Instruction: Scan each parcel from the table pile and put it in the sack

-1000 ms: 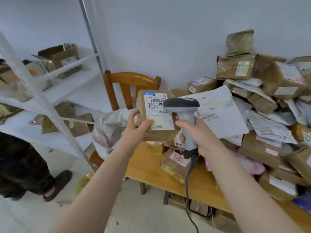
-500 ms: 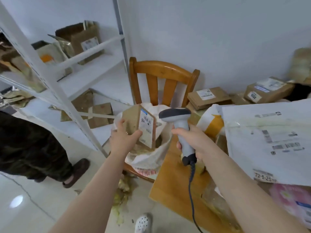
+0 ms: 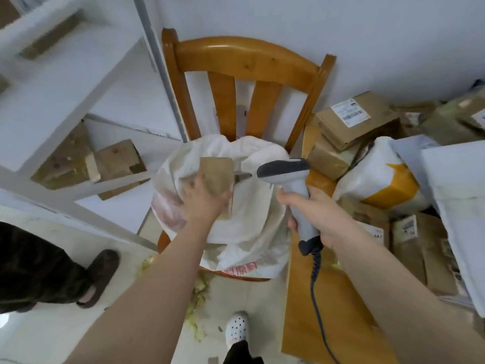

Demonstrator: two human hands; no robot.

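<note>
Left hand (image 3: pixel 203 203) gripping brown parcel (image 3: pixel 216 174) at open sack (image 3: pixel 252 222) mouth, right hand (image 3: pixel 317 214) wrapped round scanner (image 3: pixel 284 172) beside bench (image 3: pixel 328 298) edge

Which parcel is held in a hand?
The small brown box, gripped by the left hand over the white sack; the rest lie on the table.

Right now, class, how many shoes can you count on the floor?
2: a dark slipper at far left, a white perforated clog at bottom centre. Others may lie out of view.
</note>
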